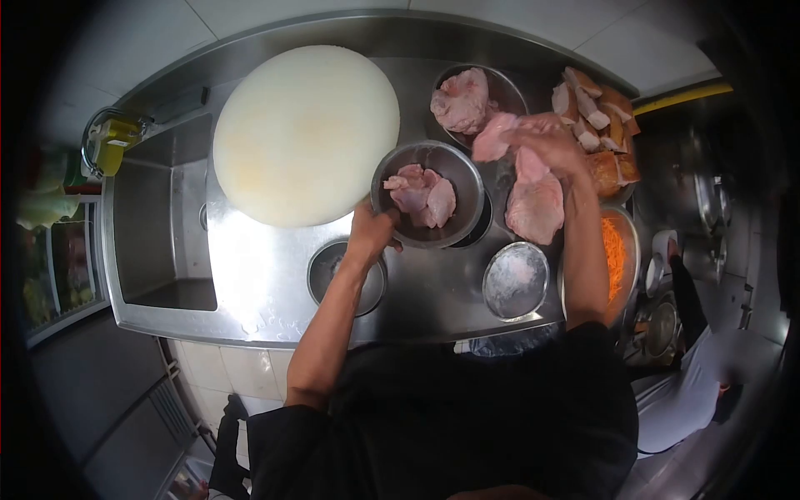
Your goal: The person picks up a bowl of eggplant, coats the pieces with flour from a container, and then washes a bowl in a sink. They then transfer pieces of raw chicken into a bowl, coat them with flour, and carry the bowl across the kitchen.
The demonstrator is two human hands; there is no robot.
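My left hand (372, 232) grips the near rim of a steel bowl (467, 179) that holds raw chicken pieces (423, 196). My right hand (550, 146) is blurred and holds a raw chicken piece (496, 137) just right of that bowl. Another large raw chicken piece (535, 207) hangs or lies just below that hand. A second steel bowl (510, 87) behind holds more raw chicken (461, 102).
A round white cutting board (305, 133) lies on the steel counter (258, 283), with a sink (162, 225) to its left. Two small steel bowls (516, 281) sit near the front edge. Cut pieces on a tray (600, 125) and grated carrot (614, 254) sit at the right.
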